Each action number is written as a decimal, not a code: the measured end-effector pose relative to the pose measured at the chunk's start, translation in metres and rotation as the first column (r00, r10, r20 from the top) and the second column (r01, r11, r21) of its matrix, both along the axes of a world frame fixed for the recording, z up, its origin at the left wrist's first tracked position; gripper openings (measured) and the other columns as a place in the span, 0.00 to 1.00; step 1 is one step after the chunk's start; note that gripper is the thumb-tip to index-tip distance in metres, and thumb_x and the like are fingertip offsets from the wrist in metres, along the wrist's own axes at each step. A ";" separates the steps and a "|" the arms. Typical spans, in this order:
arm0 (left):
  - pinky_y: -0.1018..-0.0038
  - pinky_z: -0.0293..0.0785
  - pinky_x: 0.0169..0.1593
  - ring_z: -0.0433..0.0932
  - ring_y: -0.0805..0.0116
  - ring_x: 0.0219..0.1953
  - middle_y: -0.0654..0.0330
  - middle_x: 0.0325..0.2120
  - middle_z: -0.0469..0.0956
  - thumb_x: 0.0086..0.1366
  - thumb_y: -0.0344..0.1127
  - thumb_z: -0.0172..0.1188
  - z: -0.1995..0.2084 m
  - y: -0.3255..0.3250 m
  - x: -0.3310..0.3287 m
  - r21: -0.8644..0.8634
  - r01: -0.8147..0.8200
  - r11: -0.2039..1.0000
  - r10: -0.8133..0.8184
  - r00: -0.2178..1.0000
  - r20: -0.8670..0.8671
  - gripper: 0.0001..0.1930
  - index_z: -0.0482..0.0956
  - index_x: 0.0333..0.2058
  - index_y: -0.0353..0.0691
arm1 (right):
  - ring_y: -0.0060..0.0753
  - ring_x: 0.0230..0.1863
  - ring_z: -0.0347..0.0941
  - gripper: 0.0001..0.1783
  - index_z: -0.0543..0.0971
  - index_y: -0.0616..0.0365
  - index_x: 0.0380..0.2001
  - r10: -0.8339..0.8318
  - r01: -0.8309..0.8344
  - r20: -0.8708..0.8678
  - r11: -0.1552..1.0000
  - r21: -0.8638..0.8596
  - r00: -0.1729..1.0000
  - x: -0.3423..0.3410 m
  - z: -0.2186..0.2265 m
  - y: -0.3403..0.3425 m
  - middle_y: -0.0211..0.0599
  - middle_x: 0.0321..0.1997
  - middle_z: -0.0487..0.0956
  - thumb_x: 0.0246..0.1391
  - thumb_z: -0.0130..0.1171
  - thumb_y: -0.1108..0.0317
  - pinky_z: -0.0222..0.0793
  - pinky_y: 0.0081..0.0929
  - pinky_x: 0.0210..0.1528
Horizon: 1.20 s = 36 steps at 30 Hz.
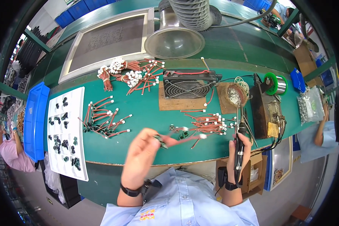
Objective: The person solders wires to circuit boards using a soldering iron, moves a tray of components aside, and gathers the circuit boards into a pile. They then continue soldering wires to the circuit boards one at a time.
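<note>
My left hand's [140, 148] fingers are pinched on a small green circuit board [161, 141], held over the near part of the surface [148, 118]. I take the fingertip grip to be for leaving the board's outer face exposed. Red wire leads [182, 141] run rightward beside it to a white plug; motion blur means I can't tell whether they are joined.

My right hand's [245, 145] fingers are closed around a soldering iron [240, 148], its handle upright and its tip pointing away from me, near the rim of a round solder dish [233, 94], presumably placed there for easy reach.

Between the hands and the fan [188, 87] lie loose red leads [211, 124], mostly lengthwise, which probably makes singles easy to pick. The fan stands facing me, likely to handle fumes. Left of it, wired boards [101, 130] lie in a fanned heap; beyond them a white tray [79, 103] spaces small dark parts apart, perhaps against tangling. A solder spool [279, 84] sits far right.
</note>
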<state>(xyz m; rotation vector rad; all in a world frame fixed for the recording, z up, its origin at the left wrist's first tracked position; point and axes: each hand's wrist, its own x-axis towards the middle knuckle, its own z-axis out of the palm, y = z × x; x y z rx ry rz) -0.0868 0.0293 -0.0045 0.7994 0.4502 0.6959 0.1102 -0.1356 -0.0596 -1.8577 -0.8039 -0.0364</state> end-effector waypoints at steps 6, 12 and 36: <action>0.79 0.68 0.34 0.71 0.76 0.29 0.60 0.32 0.76 0.64 0.31 0.54 -0.035 0.059 -0.071 0.567 -0.294 0.769 0.612 0.592 -0.524 0.08 0.72 0.40 0.37 | 0.23 0.27 0.72 0.11 0.69 0.61 0.40 0.188 -0.133 -0.326 0.974 0.184 0.927 -0.021 0.009 0.015 0.34 0.33 0.78 0.53 0.54 0.81 0.69 0.21 0.36; 0.79 0.64 0.34 0.70 0.76 0.29 0.60 0.36 0.75 0.61 0.29 0.56 -0.033 0.059 -0.080 0.936 -0.024 0.351 0.934 0.085 -0.348 0.12 0.72 0.43 0.34 | 0.29 0.28 0.73 0.15 0.69 0.60 0.38 0.214 -0.193 0.106 0.965 -0.177 0.971 -0.017 -0.001 0.036 0.38 0.33 0.76 0.47 0.58 0.84 0.68 0.25 0.33; 0.75 0.70 0.27 0.74 0.65 0.24 0.56 0.27 0.75 0.54 0.24 0.61 -0.007 -0.037 0.041 0.727 0.342 0.595 0.062 0.882 -0.466 0.06 0.74 0.30 0.33 | 0.39 0.26 0.72 0.24 0.70 0.54 0.40 0.466 -0.481 0.156 0.872 0.086 0.871 -0.031 0.019 0.013 0.36 0.29 0.77 0.38 0.67 0.80 0.67 0.32 0.27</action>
